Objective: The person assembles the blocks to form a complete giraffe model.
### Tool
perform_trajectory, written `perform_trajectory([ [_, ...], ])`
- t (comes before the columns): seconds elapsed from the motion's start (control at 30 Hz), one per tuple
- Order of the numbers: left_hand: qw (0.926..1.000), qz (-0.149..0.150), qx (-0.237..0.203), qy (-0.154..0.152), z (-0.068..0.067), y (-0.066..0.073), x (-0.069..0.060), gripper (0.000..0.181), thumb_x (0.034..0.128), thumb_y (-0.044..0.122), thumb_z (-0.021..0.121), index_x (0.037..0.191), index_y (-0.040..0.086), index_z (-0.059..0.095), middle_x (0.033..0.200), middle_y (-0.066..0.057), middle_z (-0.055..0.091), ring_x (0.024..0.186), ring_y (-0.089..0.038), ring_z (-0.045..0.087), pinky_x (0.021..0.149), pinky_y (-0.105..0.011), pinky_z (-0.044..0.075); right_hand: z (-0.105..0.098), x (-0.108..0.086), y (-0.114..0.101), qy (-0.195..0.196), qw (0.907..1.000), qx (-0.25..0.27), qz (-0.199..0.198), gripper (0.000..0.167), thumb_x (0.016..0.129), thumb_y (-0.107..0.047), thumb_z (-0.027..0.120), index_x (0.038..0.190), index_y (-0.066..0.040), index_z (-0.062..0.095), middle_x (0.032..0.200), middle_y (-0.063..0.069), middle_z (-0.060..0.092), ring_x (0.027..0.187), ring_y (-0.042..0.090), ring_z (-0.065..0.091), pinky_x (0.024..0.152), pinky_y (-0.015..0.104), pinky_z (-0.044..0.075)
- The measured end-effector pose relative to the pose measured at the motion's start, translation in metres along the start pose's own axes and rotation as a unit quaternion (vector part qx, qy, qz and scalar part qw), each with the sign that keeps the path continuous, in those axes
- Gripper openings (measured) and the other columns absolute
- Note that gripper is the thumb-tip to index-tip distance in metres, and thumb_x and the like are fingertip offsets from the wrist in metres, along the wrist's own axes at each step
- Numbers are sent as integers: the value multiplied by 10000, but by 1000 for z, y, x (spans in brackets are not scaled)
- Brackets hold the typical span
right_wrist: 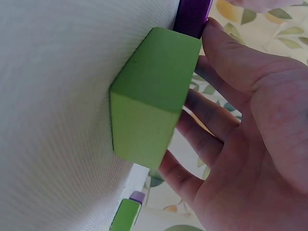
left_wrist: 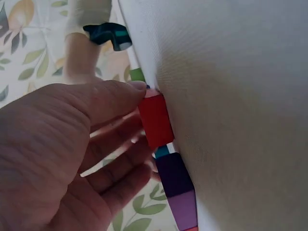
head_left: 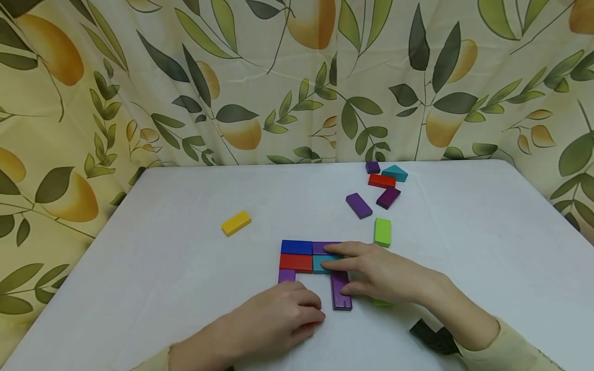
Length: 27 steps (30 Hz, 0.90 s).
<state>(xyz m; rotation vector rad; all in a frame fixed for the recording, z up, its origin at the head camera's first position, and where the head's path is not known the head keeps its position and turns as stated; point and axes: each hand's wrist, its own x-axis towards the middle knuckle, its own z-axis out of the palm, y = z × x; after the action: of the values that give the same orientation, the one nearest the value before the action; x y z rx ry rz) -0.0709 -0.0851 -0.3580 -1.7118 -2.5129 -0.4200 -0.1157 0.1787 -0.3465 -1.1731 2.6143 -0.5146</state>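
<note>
My left hand (head_left: 278, 319) pinches a red block (left_wrist: 156, 120) between thumb and fingertips, low over the white table; fingers mostly hide it in the head view. Just beyond is a flat block arrangement: a blue block (head_left: 297, 247) and purple block (head_left: 320, 247) on top, a red block (head_left: 296, 263) and teal block (head_left: 320, 264) below. A purple block (head_left: 286, 276) extends down at left, partly covered by my left hand, and a long purple block (head_left: 341, 299) at right. My right hand (head_left: 385, 270) rests extended fingers on the upper purple and teal blocks, its thumb touching the long purple one.
Under my right hand lies a green block (right_wrist: 149, 86); another green block (head_left: 382, 232) is farther back. Loose purple (head_left: 359, 205), red (head_left: 381, 181) and teal (head_left: 395, 173) pieces lie at the back. A yellow block (head_left: 236, 223) sits left. A patterned curtain (head_left: 260, 93) hangs behind.
</note>
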Motion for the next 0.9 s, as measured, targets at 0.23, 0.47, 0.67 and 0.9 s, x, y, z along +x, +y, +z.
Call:
perform_trajectory([
  [0.23,9976,-26,-698,-37,-8,-3,-11,138,965,173,710,1080,140,777,1106,59,680,1041,-48,596,969,-134,433,-1,0,0,-53,10000,46,59,526,944,-340,727,1440,-222,597,1539,43,450,1390,311,433,1067,518,433],
  [0.47,9983,51,-523,-263,-8,-5,-18,180,957,229,726,1115,158,773,1125,63,671,1070,-45,584,975,-140,432,-2,0,0,-27,10000,64,56,522,946,-332,725,1440,-219,597,1539,40,449,1393,311,428,1071,525,426],
  [0.67,9973,113,-604,-393,-10,-8,-20,173,986,198,685,1132,149,764,1163,71,671,1117,-39,578,998,-139,417,-1,0,-1,-11,10000,1,54,521,949,-350,719,1437,-213,600,1538,44,451,1390,312,430,1068,533,426],
  [0.9,9981,389,-431,-207,-12,-13,-25,134,992,196,674,1090,172,763,1113,109,674,1071,-50,559,1004,-120,389,-1,0,-2,-5,10000,-2,39,519,951,-348,716,1437,-206,600,1535,51,454,1390,317,431,1068,532,427],
])
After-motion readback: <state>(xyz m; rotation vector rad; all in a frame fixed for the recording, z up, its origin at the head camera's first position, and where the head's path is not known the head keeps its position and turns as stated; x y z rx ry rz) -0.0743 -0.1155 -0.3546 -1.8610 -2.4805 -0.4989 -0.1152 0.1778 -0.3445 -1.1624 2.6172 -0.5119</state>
